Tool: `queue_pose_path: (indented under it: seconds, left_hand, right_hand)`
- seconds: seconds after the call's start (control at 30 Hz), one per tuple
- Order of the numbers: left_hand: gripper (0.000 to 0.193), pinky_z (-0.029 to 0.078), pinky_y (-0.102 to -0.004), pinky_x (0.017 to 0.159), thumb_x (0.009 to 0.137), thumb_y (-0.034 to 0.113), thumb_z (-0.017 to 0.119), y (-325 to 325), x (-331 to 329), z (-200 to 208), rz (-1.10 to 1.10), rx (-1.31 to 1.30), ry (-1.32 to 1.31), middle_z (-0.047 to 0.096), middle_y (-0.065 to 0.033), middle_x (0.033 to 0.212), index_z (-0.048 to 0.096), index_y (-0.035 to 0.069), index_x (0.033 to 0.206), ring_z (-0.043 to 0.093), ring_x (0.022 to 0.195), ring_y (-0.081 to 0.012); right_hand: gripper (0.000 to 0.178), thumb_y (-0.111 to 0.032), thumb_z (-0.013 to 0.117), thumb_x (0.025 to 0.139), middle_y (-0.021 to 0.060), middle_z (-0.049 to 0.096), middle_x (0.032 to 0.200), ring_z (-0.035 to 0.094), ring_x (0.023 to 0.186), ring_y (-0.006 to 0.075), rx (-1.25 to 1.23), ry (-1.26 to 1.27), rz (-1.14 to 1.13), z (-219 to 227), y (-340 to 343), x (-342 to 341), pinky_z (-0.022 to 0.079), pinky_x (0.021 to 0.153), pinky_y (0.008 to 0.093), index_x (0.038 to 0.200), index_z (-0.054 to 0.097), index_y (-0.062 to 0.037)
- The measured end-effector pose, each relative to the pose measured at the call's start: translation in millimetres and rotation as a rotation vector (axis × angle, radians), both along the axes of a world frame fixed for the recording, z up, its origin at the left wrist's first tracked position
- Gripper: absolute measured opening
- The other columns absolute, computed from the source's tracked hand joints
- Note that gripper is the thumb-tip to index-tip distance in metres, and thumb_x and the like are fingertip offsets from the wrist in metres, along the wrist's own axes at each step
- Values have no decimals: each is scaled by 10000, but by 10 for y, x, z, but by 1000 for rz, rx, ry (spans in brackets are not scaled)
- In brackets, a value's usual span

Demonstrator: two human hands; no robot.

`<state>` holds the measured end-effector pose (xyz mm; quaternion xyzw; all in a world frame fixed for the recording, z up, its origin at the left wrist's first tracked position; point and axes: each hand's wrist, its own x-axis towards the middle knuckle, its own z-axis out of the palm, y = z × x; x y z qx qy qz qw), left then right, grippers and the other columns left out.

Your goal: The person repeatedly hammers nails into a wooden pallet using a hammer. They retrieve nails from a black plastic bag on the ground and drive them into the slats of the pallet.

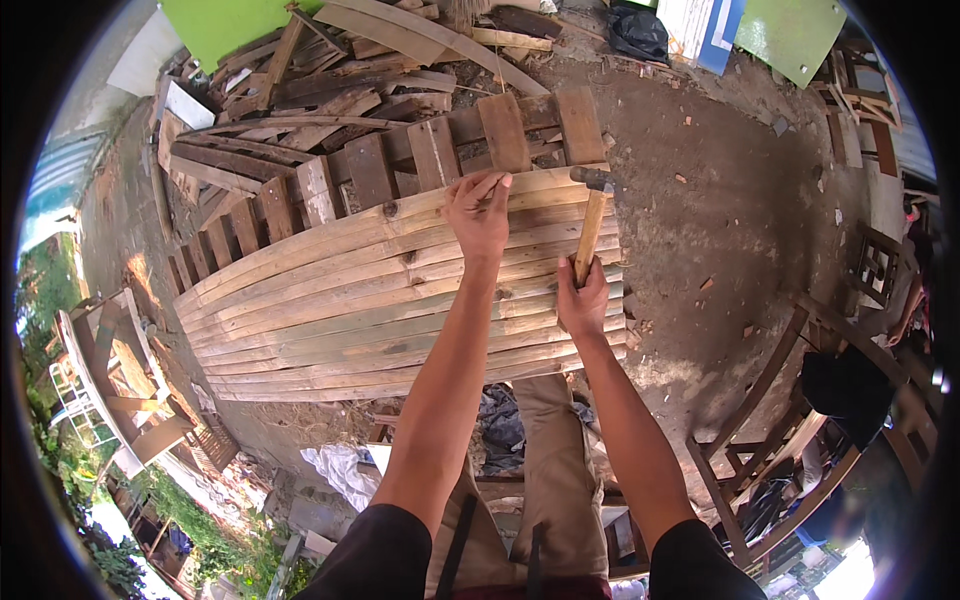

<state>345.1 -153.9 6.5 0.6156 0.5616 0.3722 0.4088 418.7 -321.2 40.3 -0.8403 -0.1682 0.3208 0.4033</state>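
Observation:
Split bamboo slats (340,270) lie side by side over a frame of short wooden planks (372,172), whose ends stick out along the far edge. On the farthest slat rests my left hand (478,215), fingers pinched together near its far edge; whatever they pinch is too small to make out. My right hand (583,297) is wrapped round the wooden handle of a hammer (592,225). Its dark metal head lies over the right end of the far slats, to the right of my left hand.
Behind the frame is a heap of scrap boards (330,95). A black plastic bag (638,32) sits on the dirt floor (740,200) at the far side. Wooden chair-like frames (770,480) stand at the right. A white sack (342,474) lies near my legs.

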Motion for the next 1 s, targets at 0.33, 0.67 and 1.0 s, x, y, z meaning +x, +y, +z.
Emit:
queue_pose_path:
  seconds: [0.33, 0.67, 1.0]
  left_hand:
    - [114, 293, -422, 1004, 808, 276, 844, -124, 161, -4, 7, 133, 283, 722, 92, 951, 822, 227, 908, 561, 1116, -183]
    - [135, 290, -426, 1025, 826, 299, 834, -94, 110, -43, -26, 160, 285, 730, 90, 988, 825, 222, 937, 548, 1138, -202]
    - [125, 306, -437, 1021, 834, 287, 832, -121, 83, -58, -49, 197, 305, 723, 91, 1013, 821, 232, 945, 549, 1161, -219]
  right_hand:
    - [293, -249, 708, 976, 35, 566, 650, 536, 433, 94, 75, 3, 70, -280, -142, 51, 451, 388, 282, 963, 533, -14]
    - [273, -218, 715, 968, 31, 563, 654, 541, 459, 94, 95, 90, 33, -115, -51, 25, 450, 397, 278, 975, 531, -16]
    - [252, -202, 716, 964, 41, 572, 630, 537, 446, 103, 122, -1, 63, -240, -102, 15, 433, 399, 281, 969, 541, -20]
